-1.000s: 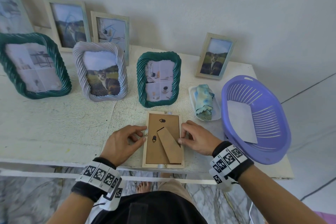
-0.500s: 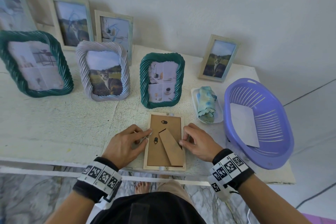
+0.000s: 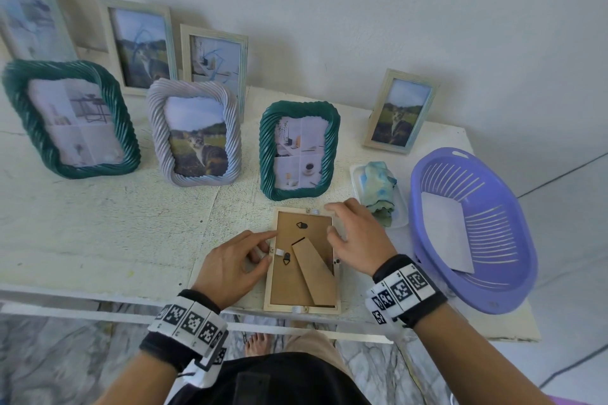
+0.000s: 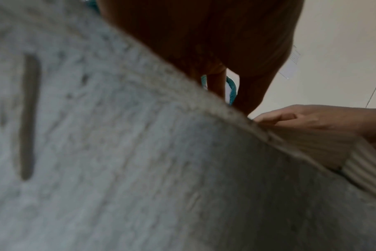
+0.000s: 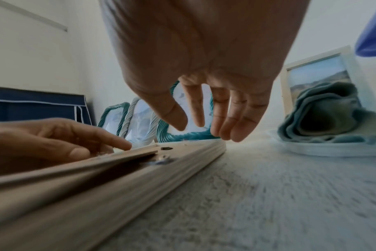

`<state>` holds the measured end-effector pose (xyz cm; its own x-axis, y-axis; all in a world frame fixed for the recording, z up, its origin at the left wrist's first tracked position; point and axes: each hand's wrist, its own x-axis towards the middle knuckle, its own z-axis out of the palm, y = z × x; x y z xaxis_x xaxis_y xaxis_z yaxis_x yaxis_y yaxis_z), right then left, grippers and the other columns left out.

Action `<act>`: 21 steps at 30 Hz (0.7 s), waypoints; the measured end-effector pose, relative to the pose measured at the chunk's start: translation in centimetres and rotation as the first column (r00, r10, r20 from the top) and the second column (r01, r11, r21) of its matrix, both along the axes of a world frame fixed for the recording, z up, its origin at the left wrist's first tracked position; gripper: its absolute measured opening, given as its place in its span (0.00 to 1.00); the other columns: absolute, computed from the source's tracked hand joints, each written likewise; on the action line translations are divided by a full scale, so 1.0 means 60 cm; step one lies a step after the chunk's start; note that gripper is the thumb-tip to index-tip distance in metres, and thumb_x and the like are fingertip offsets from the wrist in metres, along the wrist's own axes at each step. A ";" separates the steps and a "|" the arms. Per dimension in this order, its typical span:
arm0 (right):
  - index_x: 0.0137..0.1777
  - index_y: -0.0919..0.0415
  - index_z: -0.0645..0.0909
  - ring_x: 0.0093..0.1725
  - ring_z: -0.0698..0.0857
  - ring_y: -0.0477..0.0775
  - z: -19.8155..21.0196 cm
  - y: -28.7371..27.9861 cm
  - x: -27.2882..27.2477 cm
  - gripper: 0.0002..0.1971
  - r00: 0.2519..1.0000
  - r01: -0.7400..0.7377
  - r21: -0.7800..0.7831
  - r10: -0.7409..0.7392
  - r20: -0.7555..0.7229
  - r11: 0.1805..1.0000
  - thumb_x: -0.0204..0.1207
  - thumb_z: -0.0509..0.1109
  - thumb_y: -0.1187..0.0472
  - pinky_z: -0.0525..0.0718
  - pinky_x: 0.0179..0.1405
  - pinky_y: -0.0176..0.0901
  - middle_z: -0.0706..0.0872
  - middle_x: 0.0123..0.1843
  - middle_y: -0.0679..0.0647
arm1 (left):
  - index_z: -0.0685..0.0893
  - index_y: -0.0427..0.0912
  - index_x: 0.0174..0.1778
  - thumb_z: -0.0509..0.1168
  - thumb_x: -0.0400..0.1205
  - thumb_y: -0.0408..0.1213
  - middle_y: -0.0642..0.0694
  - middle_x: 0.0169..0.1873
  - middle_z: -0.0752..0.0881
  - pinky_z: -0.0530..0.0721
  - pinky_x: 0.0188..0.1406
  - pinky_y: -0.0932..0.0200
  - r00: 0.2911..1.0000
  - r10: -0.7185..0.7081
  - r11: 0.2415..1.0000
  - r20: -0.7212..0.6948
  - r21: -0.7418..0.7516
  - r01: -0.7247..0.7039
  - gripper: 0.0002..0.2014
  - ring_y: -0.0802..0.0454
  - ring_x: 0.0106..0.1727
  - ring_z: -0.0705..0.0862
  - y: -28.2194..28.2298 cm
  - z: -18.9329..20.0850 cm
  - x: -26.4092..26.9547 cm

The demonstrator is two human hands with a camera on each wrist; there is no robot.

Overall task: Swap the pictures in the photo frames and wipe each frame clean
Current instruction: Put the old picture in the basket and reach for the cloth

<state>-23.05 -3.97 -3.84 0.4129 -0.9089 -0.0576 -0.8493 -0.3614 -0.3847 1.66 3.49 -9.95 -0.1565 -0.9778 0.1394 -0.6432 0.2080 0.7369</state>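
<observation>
A wooden photo frame (image 3: 302,260) lies face down on the table (image 3: 98,233), its brown backing board up and its folding stand (image 3: 314,274) lying flat on the board. It sits between the two hands, close to the near table edge.

The left hand (image 3: 235,268) rests at the frame's left edge. Its forefinger is stretched out with the tip on the upper left part of the backing, while the other fingers are curled by a small metal tab (image 3: 279,251) on the frame's left rail; whether they pinch the tab I cannot tell. In the left wrist view the picture is mostly blurred table surface, and the grip does not show.

The right hand (image 3: 357,240) is over the frame's upper right corner with fingers relaxed and slightly spread, pointing down. The right wrist view shows its fingertips (image 5: 236,134) just above the frame's far end and holding nothing.

Just beyond the right hand a folded blue-green cloth (image 3: 378,189) lies on a small white tray (image 3: 399,207). Further right stands a purple basket (image 3: 487,293) with a sheet of white paper (image 3: 444,233) in it. Beyond both hands a green frame (image 3: 297,149) stands upright, with a pale ribbed frame (image 3: 194,131) and a larger green frame (image 3: 70,118) off to the left, and a small pale frame (image 3: 399,110) by the wall beyond the cloth.
</observation>
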 end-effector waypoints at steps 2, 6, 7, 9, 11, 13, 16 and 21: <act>0.79 0.56 0.68 0.56 0.76 0.55 -0.003 -0.006 0.016 0.26 0.998 -0.009 0.020 0.010 -0.068 1.000 0.79 0.63 0.57 0.78 0.57 0.44 0.75 0.59 0.56 | 0.81 0.60 0.69 0.60 0.78 0.53 0.66 0.43 0.82 0.82 0.38 0.71 1.000 0.002 1.000 -0.005 0.000 -0.002 0.22 0.67 0.40 0.82 0.000 -0.002 0.001; 0.79 0.56 0.68 0.58 0.74 0.58 -0.009 -0.001 0.031 0.28 0.993 0.011 0.057 -0.004 -0.117 0.998 0.78 0.64 0.60 0.75 0.63 0.45 0.71 0.62 0.58 | 0.79 0.60 0.70 0.60 0.78 0.55 0.67 0.44 0.82 0.83 0.38 0.68 1.000 0.006 1.000 -0.003 0.013 -0.006 0.23 0.67 0.41 0.82 -0.003 -0.007 0.002; 0.79 0.56 0.69 0.59 0.73 0.58 -0.010 0.002 0.031 0.27 0.994 0.016 0.063 -0.009 -0.108 0.998 0.78 0.64 0.61 0.75 0.63 0.45 0.70 0.62 0.58 | 0.79 0.60 0.70 0.60 0.78 0.55 0.67 0.44 0.82 0.83 0.38 0.68 1.000 0.007 1.000 -0.005 0.018 -0.007 0.23 0.67 0.41 0.82 -0.003 -0.007 0.002; 0.79 0.56 0.69 0.59 0.72 0.58 -0.011 0.008 0.031 0.28 0.994 0.015 0.071 -0.007 -0.109 0.997 0.78 0.64 0.62 0.74 0.64 0.44 0.69 0.62 0.58 | 0.80 0.59 0.70 0.59 0.78 0.55 0.67 0.43 0.82 0.82 0.38 0.70 1.000 0.007 1.000 -0.004 0.022 -0.007 0.24 0.67 0.41 0.82 -0.003 -0.006 0.002; 0.80 0.56 0.67 0.59 0.72 0.58 -0.011 0.013 0.029 0.29 0.992 0.003 0.079 0.007 -0.124 0.997 0.78 0.63 0.63 0.74 0.65 0.44 0.68 0.63 0.58 | 0.80 0.59 0.71 0.58 0.78 0.55 0.66 0.43 0.81 0.81 0.39 0.72 1.000 0.003 1.000 0.006 0.025 -0.003 0.24 0.68 0.42 0.82 -0.004 -0.006 0.002; 0.80 0.55 0.68 0.59 0.71 0.57 -0.012 0.019 0.026 0.29 0.994 0.001 0.091 0.009 -0.109 0.996 0.77 0.62 0.64 0.74 0.65 0.44 0.68 0.63 0.58 | 0.79 0.59 0.72 0.58 0.78 0.55 0.67 0.44 0.81 0.80 0.39 0.74 1.000 -0.004 0.999 0.014 0.033 0.004 0.25 0.68 0.42 0.82 -0.004 -0.005 0.002; 0.80 0.51 0.70 0.61 0.70 0.58 -0.012 0.029 0.025 0.29 0.998 0.008 0.122 0.001 -0.070 0.993 0.77 0.62 0.64 0.71 0.65 0.41 0.65 0.67 0.58 | 0.79 0.60 0.72 0.57 0.77 0.55 0.67 0.43 0.81 0.79 0.38 0.75 1.000 -0.013 0.999 0.018 0.036 0.012 0.25 0.68 0.42 0.82 -0.006 -0.006 0.002; 0.79 0.45 0.70 0.62 0.71 0.61 -0.013 0.029 0.025 0.29 0.998 0.026 0.166 -0.015 -0.068 0.986 0.77 0.61 0.65 0.69 0.66 0.43 0.64 0.68 0.57 | 0.79 0.60 0.71 0.57 0.77 0.56 0.67 0.43 0.81 0.82 0.39 0.70 1.000 -0.013 0.999 0.007 0.039 0.013 0.25 0.68 0.43 0.82 -0.008 -0.006 0.004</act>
